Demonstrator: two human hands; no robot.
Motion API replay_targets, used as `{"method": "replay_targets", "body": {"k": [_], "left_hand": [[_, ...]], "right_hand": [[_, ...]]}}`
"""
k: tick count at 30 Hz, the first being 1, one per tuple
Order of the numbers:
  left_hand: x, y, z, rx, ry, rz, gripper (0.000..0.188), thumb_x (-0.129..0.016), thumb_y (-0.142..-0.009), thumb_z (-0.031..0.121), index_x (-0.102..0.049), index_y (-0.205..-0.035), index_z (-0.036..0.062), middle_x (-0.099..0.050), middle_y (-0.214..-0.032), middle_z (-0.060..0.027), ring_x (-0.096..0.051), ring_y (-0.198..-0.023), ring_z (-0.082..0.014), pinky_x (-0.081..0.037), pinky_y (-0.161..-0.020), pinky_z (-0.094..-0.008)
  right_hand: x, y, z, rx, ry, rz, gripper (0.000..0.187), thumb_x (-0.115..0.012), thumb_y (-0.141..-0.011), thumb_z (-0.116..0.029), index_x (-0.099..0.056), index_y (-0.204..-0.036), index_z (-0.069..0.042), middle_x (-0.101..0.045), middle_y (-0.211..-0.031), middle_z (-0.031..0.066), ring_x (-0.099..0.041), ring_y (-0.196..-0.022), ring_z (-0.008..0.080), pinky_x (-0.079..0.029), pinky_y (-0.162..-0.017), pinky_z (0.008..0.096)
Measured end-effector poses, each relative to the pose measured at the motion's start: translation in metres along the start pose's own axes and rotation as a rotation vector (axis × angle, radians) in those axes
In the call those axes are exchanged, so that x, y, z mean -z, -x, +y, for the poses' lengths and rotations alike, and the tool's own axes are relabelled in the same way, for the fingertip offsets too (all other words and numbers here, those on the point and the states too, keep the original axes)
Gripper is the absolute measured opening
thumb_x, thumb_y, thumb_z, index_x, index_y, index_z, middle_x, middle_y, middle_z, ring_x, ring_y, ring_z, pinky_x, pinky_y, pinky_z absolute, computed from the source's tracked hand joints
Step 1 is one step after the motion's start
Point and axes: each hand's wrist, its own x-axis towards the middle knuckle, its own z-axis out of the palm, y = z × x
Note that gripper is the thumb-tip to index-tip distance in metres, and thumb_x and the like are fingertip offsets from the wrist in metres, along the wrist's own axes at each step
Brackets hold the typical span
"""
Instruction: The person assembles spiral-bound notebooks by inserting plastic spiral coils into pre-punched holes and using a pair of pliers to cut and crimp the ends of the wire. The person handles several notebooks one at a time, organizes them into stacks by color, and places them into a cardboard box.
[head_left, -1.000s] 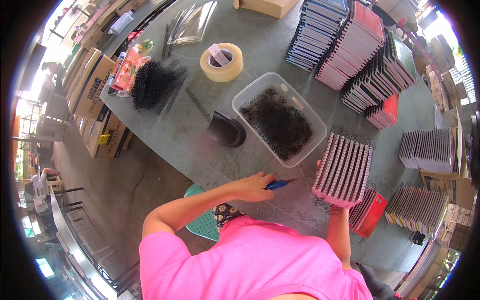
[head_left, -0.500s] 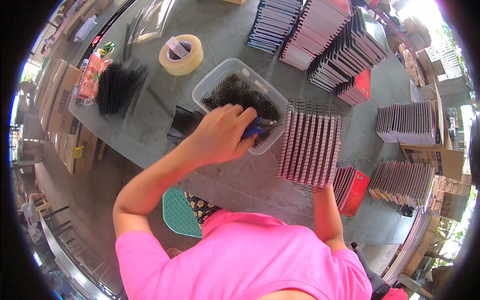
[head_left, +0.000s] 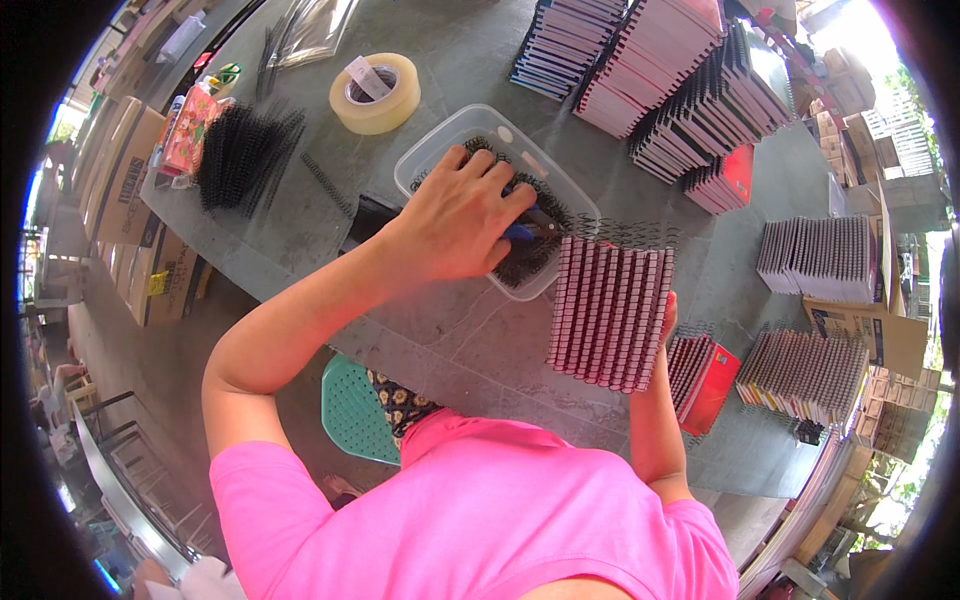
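My left hand (head_left: 462,215) is closed around a pair of cutting pliers (head_left: 519,232) with blue handles, above a clear plastic tub (head_left: 535,150). Inside the tub lies a heap of dark spiral-coil pieces (head_left: 522,268). The pliers' jaws point right, close to the far left corner of a stack of spiral notebooks (head_left: 610,318). My right hand (head_left: 669,317) grips this stack from its right side; most of its fingers are hidden. The stack's bound spines face up, and loose coil ends (head_left: 630,233) stick out past its far edge.
Uncut black coils (head_left: 250,155) and a tape roll (head_left: 375,93) lie left of the tub. Stacks of bound notebooks (head_left: 668,60) stand at the far right, more (head_left: 815,258) along the right edge. A red-covered notebook pile (head_left: 700,375) sits beside my right forearm.
The notebook stack has tilted and come slightly nearer; coil ends seen at its near edge no longer show clearly. The pliers have shifted toward its far left corner.
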Motion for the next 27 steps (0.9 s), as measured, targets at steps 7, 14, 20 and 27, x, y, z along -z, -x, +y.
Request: {"method": "replay_targets", "body": {"k": [7,14,20,27], "left_hand": [[-0.004,0.003,-0.002,-0.020,-0.021,-0.007,0.042,-0.071,-0.058,0.018,-0.057,-0.096,0.0095,-0.051,-0.085,-0.0063,-0.051,-0.087,-0.0228,-0.038,-0.076,-0.0360],[-0.009,0.005,-0.005,0.026,-0.097,-0.194,0.033,-0.070,-0.060,0.015,-0.057,-0.090,0.0102,-0.054,-0.082,-0.0044,-0.053,-0.085,-0.0212,-0.039,-0.074,-0.0325],[-0.015,0.007,-0.016,0.076,-0.079,-0.181,0.039,-0.071,-0.059,0.014,-0.057,-0.095,0.0106,-0.054,-0.087,-0.0058,-0.053,-0.089,-0.0236,-0.039,-0.078,-0.0358],[-0.008,0.001,-0.010,0.018,-0.061,-0.049,0.045,-0.072,-0.058,0.015,-0.056,-0.099,0.0103,-0.052,-0.091,-0.0063,-0.050,-0.093,-0.0232,-0.037,-0.083,-0.0390]], "right_hand": [[-0.011,-0.001,0.001,-0.034,0.006,-0.012,0.056,-0.064,-0.077,-0.039,-0.051,-0.114,0.002,-0.061,-0.107,0.0162,-0.062,-0.092,0.0268,-0.052,-0.080,0.0421],[-0.020,-0.001,0.002,-0.071,0.028,-0.013,0.058,-0.065,-0.076,-0.040,-0.051,-0.114,0.002,-0.061,-0.105,0.0164,-0.063,-0.089,0.0264,-0.053,-0.078,0.0411],[-0.018,-0.002,-0.005,-0.039,0.160,0.050,0.057,-0.062,-0.078,-0.038,-0.050,-0.115,0.003,-0.061,-0.104,0.0160,-0.063,-0.087,0.0261,-0.053,-0.077,0.0397],[-0.017,-0.002,-0.008,-0.032,0.203,0.115,0.055,-0.062,-0.078,-0.037,-0.050,-0.115,0.003,-0.062,-0.102,0.0146,-0.062,-0.086,0.0249,-0.052,-0.076,0.0385]]}}
